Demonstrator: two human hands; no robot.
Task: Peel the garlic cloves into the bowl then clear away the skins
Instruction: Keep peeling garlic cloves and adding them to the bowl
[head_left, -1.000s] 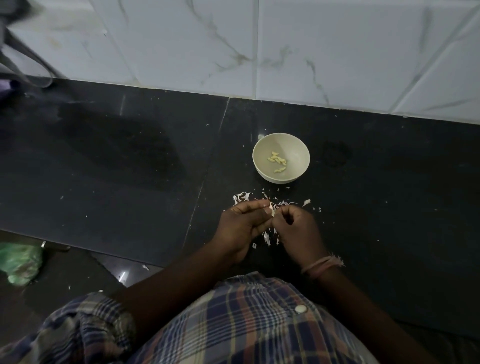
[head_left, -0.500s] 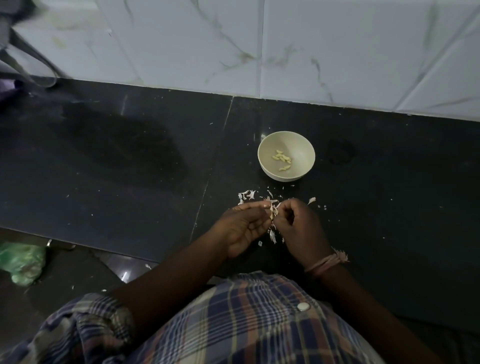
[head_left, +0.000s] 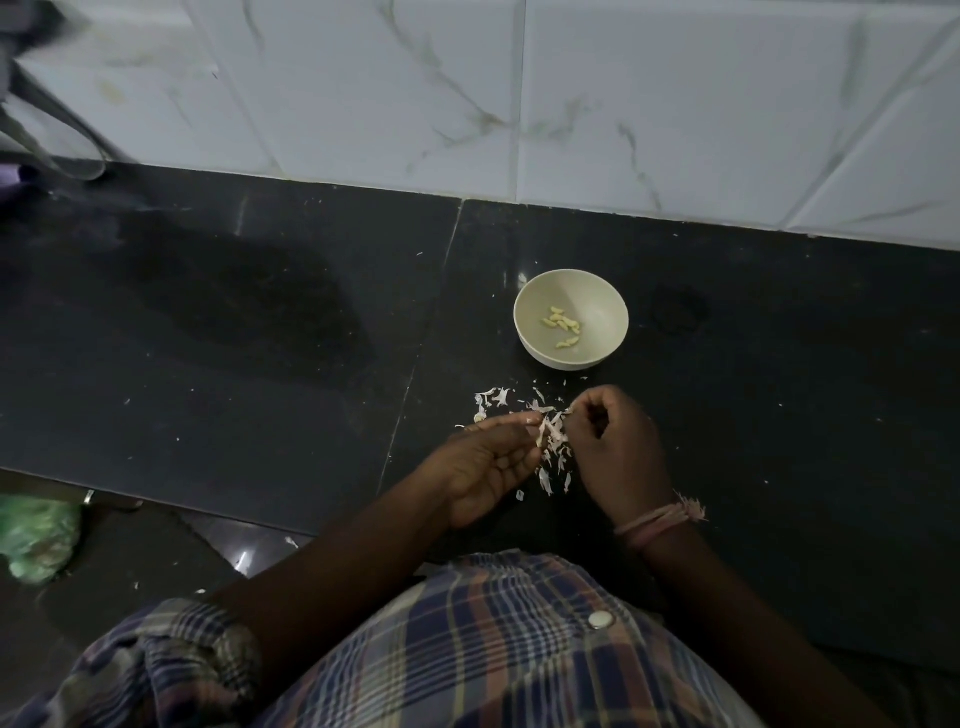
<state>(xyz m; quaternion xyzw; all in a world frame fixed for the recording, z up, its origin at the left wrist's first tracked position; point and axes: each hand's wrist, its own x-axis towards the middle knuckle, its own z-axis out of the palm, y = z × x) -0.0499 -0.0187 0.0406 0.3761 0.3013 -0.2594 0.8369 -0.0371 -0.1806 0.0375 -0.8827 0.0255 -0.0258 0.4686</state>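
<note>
I hold the garlic clove (head_left: 543, 434) low over the counter (head_left: 779, 415), just in front of the bowl (head_left: 602, 291), so that whatever I strip off drops straight down and the bare clove has only a short way to go. My left hand (head_left: 488, 462) lies palm up with the fingers curled, pinching the clove between thumb and fingertips. My right hand (head_left: 613, 452) is curled too, its fingertips pinching a flap of skin at the clove's top; how firmly, I cannot tell, since the grip is small and dim.

The skins (head_left: 553, 462) are thin, papery and pale, torn into ragged flakes. They lie scattered under and between my hands, with a few more (head_left: 491, 400) just short of the bowl. I judge they will drift at a breath, so I will want to sweep them together rather than pick them up one by one.

The bowl is small, round, smooth and cream-coloured. A few peeled cloves (head_left: 562, 325) lie in its bottom, yellowish, narrow and slightly curved. The counter is dark polished stone with a seam running beside my left hand, and it meets a white marbled tile wall (head_left: 675, 104). A frayed thread band (head_left: 660, 519) circles my right wrist.
</note>
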